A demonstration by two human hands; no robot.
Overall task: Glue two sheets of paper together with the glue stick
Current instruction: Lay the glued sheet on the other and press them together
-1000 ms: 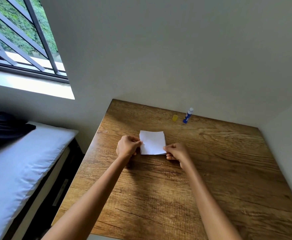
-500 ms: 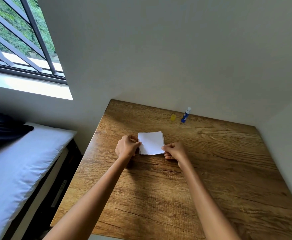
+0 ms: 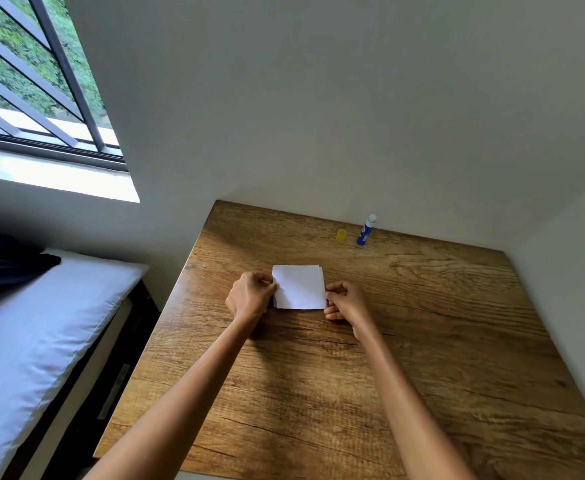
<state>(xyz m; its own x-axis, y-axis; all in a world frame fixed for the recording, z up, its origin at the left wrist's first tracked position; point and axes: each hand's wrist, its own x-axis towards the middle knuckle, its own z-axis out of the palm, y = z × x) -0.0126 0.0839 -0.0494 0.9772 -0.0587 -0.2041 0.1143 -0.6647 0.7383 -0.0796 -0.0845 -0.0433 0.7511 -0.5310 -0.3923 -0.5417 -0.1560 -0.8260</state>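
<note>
Two white paper sheets [image 3: 299, 287] lie stacked, nearly aligned, on the wooden table [image 3: 422, 341]; a sliver of the lower sheet shows along the right edge. My left hand [image 3: 249, 297] pinches the stack's left edge with curled fingers. At the lower right corner of the stack, my right hand [image 3: 344, 301] pinches it with thumb and fingertips. The blue glue stick [image 3: 366, 230] stands upright and uncapped near the wall at the back. Its yellow cap [image 3: 341, 235] sits just left of it.
A wall borders the table at the back and on the right. A bed with a white mattress [image 3: 41, 341] and a dark cloth [image 3: 3, 261] stands to the left, below a barred window [image 3: 34, 91].
Both hands stay on the paper edges with only slight shifts. The sheets look a little more squarely aligned than a second ago.
</note>
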